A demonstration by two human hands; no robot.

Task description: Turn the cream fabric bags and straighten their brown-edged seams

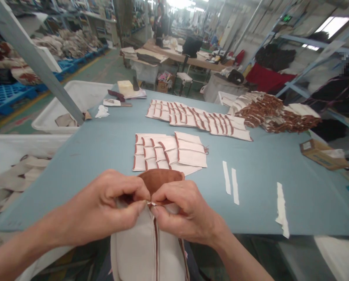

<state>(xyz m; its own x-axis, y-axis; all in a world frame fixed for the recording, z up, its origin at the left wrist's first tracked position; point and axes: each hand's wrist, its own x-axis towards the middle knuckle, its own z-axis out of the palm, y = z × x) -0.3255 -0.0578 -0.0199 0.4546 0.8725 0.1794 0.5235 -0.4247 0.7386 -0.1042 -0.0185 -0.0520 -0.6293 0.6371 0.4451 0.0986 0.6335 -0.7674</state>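
Note:
A cream fabric piece (136, 249) with a brown lining (162, 177) and a dark brown line down its middle hangs over the table's near edge. My left hand (118, 199) pinches its upper edge just left of that line. On the other side, my right hand (180, 207) pinches the same edge, thumb and forefinger almost touching the left ones. A small whitish bit shows between the fingertips; I cannot make out what it is. Just beyond my hands lies a fanned group of cream panels (190, 150) with brown edges.
A long overlapping row of cream panels (197, 117) lies farther back on the blue-grey table (104, 156). White strips (234, 186) lie to the right. A heap of brown-and-cream pieces (264, 109) and a cardboard box (323, 154) are at the right. White bins (54, 138) stand left, near a slanting metal post (42, 66).

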